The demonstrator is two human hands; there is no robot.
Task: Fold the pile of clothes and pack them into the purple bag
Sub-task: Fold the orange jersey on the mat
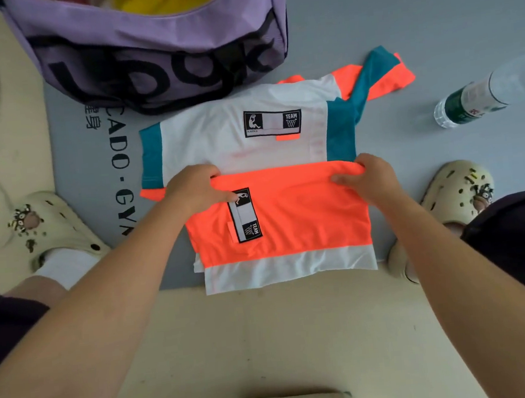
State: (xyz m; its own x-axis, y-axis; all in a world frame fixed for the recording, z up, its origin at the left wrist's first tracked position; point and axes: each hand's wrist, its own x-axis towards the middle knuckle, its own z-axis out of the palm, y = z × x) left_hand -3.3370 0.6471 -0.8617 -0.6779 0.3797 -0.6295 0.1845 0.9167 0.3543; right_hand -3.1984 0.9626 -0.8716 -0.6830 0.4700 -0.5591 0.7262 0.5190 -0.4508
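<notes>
A white, teal and orange shirt (233, 138) lies flat on the grey mat, its sleeve sticking out to the upper right. On its near half lie folded orange shorts (294, 218) with a white hem and a black patch. My left hand (195, 188) grips the shorts' far left corner. My right hand (367, 180) pinches the far right corner. The purple bag (153, 49) with black lettering stands open just beyond the shirt, with something yellow inside.
A plastic water bottle (474, 97) lies on the grey mat (430, 25) at the right. My two feet in cream clogs, the left one (51, 230) and the right one (454, 194), flank the clothes. Beige floor (267, 341) is in front and to the left.
</notes>
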